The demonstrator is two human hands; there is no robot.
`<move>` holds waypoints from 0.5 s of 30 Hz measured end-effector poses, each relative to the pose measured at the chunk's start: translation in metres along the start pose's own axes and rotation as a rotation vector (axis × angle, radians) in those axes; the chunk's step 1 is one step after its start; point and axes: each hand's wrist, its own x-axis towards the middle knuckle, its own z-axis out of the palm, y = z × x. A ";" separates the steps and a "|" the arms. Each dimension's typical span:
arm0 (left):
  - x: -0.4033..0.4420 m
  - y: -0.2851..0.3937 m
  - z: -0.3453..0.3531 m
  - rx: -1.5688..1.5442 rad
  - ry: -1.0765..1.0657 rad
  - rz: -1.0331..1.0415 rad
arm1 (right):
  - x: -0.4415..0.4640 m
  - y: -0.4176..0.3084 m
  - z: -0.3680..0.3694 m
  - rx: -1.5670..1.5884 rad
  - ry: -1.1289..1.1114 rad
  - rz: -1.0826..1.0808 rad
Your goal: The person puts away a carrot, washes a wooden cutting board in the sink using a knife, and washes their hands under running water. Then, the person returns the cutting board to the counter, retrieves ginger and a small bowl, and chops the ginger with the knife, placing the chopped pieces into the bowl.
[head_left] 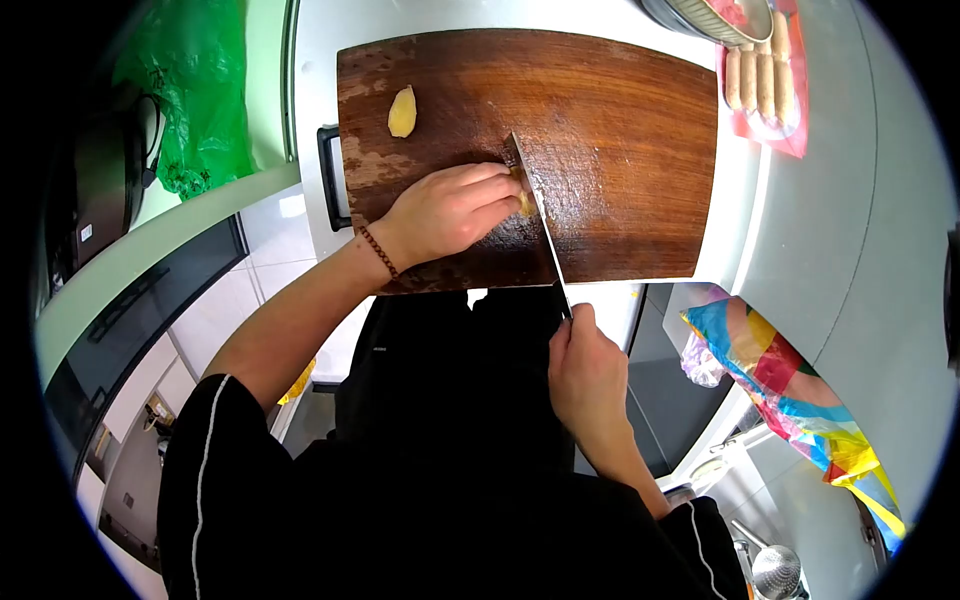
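My right hand [588,368] is closed round the handle of a kitchen knife [540,212], below the near edge of a dark wooden cutting board [630,140]. The blade reaches up over the board, its tip near the middle. My left hand [455,208] rests on the board with its fingers curled and pressed together against a small yellowish piece of ginger [525,203], mostly hidden by the fingertips and right beside the blade. Another pale yellow ginger piece [402,112] lies by itself at the board's upper left.
Sausages [760,82] in a pink pack and a metal bowl [735,20] with pinkish contents stand beyond the board's right corner. A green plastic bag [205,90] is at the upper left. A colourful bag [780,370] hangs at the right. A black handle [330,178] juts from the board's left.
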 end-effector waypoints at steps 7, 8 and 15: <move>0.001 0.005 -0.005 0.021 -0.005 0.010 | 0.033 0.007 0.009 0.127 0.136 -0.156; 0.000 0.004 -0.006 0.033 -0.012 0.001 | 0.027 0.007 0.006 0.127 0.127 -0.131; -0.003 0.002 -0.004 -0.009 -0.023 0.003 | 0.006 0.000 -0.004 0.048 0.059 -0.076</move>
